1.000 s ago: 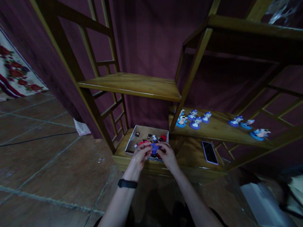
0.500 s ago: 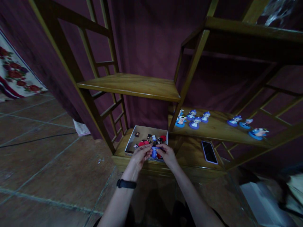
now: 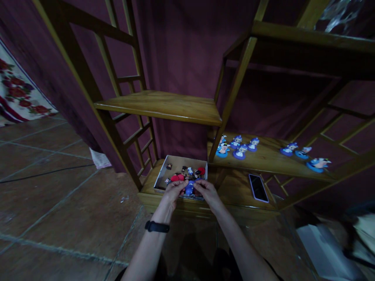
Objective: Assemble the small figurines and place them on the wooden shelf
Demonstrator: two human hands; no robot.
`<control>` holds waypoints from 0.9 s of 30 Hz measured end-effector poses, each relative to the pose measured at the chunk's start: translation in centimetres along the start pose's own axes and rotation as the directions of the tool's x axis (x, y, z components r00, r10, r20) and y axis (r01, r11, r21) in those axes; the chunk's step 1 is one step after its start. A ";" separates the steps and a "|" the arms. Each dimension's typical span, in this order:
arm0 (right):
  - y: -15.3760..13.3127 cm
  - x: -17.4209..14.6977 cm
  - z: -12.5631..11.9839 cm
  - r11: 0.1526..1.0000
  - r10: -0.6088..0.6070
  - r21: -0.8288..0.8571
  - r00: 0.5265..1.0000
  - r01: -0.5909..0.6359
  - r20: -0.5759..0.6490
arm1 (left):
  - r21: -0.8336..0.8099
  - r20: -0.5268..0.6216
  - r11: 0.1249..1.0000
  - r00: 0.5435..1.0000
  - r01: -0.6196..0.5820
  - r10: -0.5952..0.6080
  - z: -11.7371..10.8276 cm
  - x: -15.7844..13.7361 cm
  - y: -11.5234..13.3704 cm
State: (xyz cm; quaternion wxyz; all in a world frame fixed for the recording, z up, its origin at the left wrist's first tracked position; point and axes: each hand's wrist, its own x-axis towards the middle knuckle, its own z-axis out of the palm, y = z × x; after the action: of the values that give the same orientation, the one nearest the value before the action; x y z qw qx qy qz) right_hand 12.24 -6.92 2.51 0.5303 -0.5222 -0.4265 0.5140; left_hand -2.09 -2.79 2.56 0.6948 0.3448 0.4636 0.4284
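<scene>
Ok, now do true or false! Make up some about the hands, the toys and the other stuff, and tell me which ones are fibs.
1. The left hand and the right hand both hold the purple toy. True.
2. The wristband is bright red. False: the wristband is black.
3. Little figures are on the shelf to the right. True.
4. The red pieces sit among the little figures. False: the red pieces are in the box.
5. The phone lies to the right of the box. True.

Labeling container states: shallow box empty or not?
Not empty: red pieces and dark items lie inside the box; left hand and right hand partly hide its near side.
</scene>
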 end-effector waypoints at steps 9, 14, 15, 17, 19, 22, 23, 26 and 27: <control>-0.1 -0.1 0.2 0.999 0.030 0.030 1.000 -0.030 -0.006 | -0.011 -0.041 0.995 0.994 0.098 -0.099 0.7 -0.4 0.2; 0.0 -0.3 0.6 0.993 0.056 0.101 0.998 -0.055 -0.005 | -0.026 -0.041 0.997 0.996 0.075 -0.076 0.7 -0.2 0.0; 0.0 -0.4 0.6 0.992 0.063 0.111 0.998 -0.063 0.001 | -0.026 -0.045 0.998 0.997 0.066 -0.067 0.6 -0.1 -0.1; -0.1 -0.5 0.7 0.990 0.072 0.121 0.997 -0.073 0.008 | -0.021 -0.042 0.998 0.998 0.051 -0.052 0.5 0.0 -0.2; -0.2 -0.7 0.7 0.989 0.075 0.129 0.997 -0.077 0.020 | -0.020 -0.034 0.999 0.999 0.038 -0.039 0.4 0.1 -0.3; -0.2 -0.8 0.7 0.985 0.081 0.150 0.996 -0.085 0.028 | -0.042 -0.023 0.999 0.999 0.031 -0.032 0.3 0.1 -0.4; -0.3 -0.8 0.7 0.984 0.084 0.156 0.996 -0.087 0.028 | -0.051 -0.017 0.998 0.999 0.033 -0.034 0.2 0.1 -0.4; -0.3 -1.0 0.6 0.981 0.097 0.165 0.995 -0.099 0.017 | -0.074 0.004 0.997 0.999 0.040 -0.039 0.2 -0.1 -0.3; -0.3 -1.0 0.6 0.980 0.105 0.168 0.994 -0.105 0.011 | -0.080 0.008 0.996 0.999 0.040 -0.039 0.2 -0.1 -0.3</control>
State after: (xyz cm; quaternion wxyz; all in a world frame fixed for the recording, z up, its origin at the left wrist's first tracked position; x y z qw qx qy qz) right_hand 11.53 -7.82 2.98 0.5441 -0.4969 -0.3540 0.5759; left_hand -1.87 -3.03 2.41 0.7179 0.3089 0.4505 0.4315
